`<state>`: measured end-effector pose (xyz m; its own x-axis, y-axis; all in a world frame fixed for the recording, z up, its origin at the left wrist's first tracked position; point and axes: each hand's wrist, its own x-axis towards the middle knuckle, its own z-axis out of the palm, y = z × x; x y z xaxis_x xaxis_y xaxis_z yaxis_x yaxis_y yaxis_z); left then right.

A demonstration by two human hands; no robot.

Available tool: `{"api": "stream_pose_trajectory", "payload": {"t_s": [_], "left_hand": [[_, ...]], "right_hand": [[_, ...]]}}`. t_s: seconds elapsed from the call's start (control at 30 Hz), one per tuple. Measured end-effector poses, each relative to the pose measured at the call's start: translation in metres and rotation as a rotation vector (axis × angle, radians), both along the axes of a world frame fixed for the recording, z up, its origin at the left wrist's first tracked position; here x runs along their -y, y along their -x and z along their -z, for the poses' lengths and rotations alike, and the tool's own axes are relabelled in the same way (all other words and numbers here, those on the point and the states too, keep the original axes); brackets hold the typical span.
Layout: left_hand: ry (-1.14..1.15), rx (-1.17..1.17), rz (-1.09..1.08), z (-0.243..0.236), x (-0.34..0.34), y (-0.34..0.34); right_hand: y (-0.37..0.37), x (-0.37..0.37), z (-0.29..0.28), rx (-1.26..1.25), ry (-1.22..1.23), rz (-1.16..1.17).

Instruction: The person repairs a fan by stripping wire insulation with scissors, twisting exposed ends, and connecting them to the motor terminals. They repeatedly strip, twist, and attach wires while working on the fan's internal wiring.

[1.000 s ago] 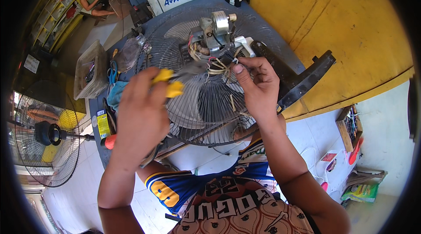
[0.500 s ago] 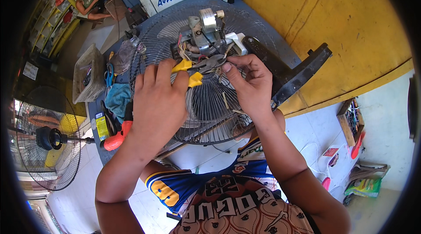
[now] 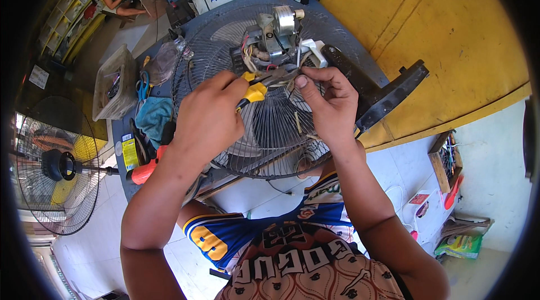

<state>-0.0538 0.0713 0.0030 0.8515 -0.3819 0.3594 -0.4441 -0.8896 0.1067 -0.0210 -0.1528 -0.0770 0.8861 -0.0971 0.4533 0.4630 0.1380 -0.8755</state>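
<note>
- Blue-grey tbl (image 3: 125, 128): sitting under everything.
- Fan grille (image 3: 275, 131): lying on tbl, overhanging nr edge.
- Blk stand (image 3: 388, 98): resting R of grille.
- L hand (image 3: 211, 108): fingers wrapping pliers (image 3: 256, 93) by yellow handles.
- R hand (image 3: 332, 103): thumb + index pinching thin wire (image 3: 299, 71), no gap; others curling loosely.
- Motor (image 3: 284, 21): sitting over grille, far of hands.
- Pliers: pointing R, jaws meeting wire nr R fingertips; jaw gap can't tell.

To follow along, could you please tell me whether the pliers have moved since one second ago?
Yes: the yellow-handled pliers moved rightward relative to the fan motor, toward the right hand.
</note>
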Motion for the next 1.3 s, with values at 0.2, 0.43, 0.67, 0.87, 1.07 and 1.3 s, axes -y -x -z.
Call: {"api": "stream_pose_trajectory", "payload": {"t_s": [0.2,0.43,0.67,0.87,1.07,1.3], "left_hand": [[0.026,0.099,-0.009,0.006,-0.014,0.012],[-0.159,0.260,0.018,0.003,-0.009,0.004],[0.175,-0.066,0.006,0.000,-0.010,0.002],[0.660,0.182,-0.218,0.015,-0.079,0.012],[0.236,-0.131,-0.729,0.064,-0.201,0.031],[0.127,-0.250,-0.654,0.125,-0.260,0.037]], "right_hand": [[0.001,-0.002,0.001,0.069,0.190,-0.011],[-0.002,0.001,0.003,0.132,0.302,0.010],[-0.001,-0.002,0.003,0.077,0.168,0.015],[0.016,0.009,-0.011,-0.050,-0.137,-0.130],[0.048,0.027,-0.013,-0.195,-0.327,-0.276],[0.039,0.027,-0.029,0.001,-0.208,-0.564]]}}
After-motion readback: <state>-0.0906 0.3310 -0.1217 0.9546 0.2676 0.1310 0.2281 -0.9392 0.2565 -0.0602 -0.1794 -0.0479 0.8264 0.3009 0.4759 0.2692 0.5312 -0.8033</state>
